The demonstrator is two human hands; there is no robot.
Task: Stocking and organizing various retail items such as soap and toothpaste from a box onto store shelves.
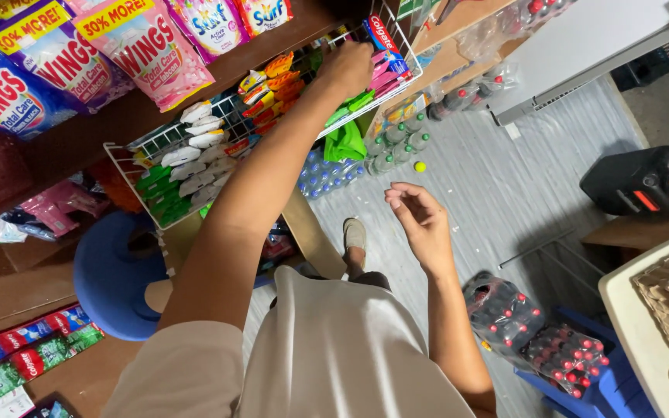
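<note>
- Reaching up and out, the left hand [346,68] rests on the small packets [365,97] in a white wire rack [129,166] fixed under a wooden shelf [118,116]; its fingers are buried among the packets, so I cannot tell whether they grip anything.
- Green packets sit just under that hand, pink ones just beside it, with orange and yellow ones further along the rack.
- The right hand [420,217] hangs free over the grey floor [505,178], fingers loosely curled and apart, holding nothing.
- Big detergent bags [149,46] stand on the shelf above the rack.
- Shrink-wrapped bottles [396,143] lie on the floor below, with a small yellow-green ball [420,166] beside them.
- A blue stool [110,279] stands under the rack.
</note>
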